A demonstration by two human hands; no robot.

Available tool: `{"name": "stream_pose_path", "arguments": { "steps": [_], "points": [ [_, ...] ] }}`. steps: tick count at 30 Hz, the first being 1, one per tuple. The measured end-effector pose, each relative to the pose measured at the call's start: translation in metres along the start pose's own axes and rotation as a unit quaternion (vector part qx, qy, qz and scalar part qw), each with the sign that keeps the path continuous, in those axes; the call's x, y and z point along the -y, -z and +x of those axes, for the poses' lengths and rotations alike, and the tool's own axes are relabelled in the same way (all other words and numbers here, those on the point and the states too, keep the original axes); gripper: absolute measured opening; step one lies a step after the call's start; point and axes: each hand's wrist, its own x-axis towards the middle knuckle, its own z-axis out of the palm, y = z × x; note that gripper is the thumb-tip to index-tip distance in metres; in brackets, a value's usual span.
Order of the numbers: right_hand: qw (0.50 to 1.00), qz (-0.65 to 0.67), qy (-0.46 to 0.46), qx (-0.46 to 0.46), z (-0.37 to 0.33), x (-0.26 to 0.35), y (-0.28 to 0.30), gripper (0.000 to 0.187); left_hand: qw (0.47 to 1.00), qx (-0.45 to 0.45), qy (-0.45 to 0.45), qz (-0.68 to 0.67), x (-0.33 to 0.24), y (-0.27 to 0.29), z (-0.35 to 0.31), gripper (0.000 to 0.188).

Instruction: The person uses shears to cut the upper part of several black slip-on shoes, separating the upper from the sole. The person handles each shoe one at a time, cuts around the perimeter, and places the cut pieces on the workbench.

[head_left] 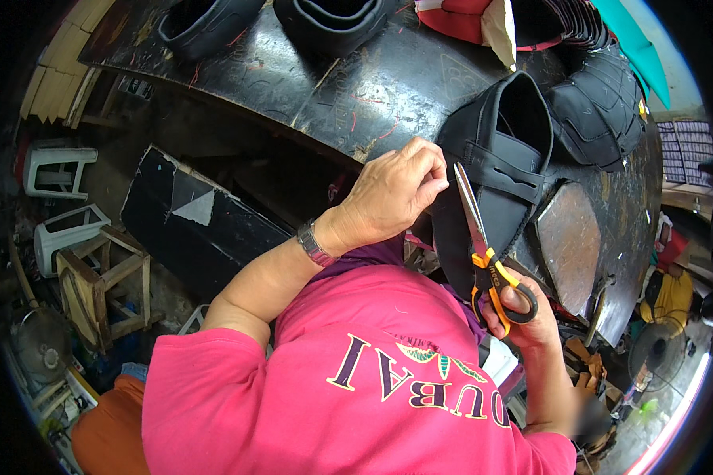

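My right hand grips a pair of scissors by its yellow, orange and black handles. The blades look nearly closed and point up along the left side of a black shoe upper. This upper lies at the table's edge, its opening facing away and a strap across its front. Just left of the blade tips is my left hand, with thumb and fingers pinched together. Whatever may be between those fingers is too small or hidden to make out.
On the dark worktable lie bits of red thread. More black uppers sit along the far side, and a stack of black pieces is at the right. A brown board lies nearby. A wooden stool and a white stool are on the left.
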Motion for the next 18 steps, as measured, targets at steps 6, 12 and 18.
{"name": "stream_pose_path", "arguments": {
  "steps": [6,12,18],
  "points": [
    [0.995,0.012,0.097,0.018,-0.006,-0.008,0.005,0.052,0.971,0.174,-0.029,-0.163,0.005,0.034,0.001,0.013],
    [0.998,0.009,0.044,0.033,-0.009,-0.019,0.012,0.084,0.997,0.012,0.049,-0.062,0.005,0.038,0.005,0.021],
    [0.997,0.030,0.040,0.058,-0.003,-0.030,0.010,0.079,0.989,0.054,-0.074,0.113,0.006,0.014,0.027,0.065]
  ]
}}
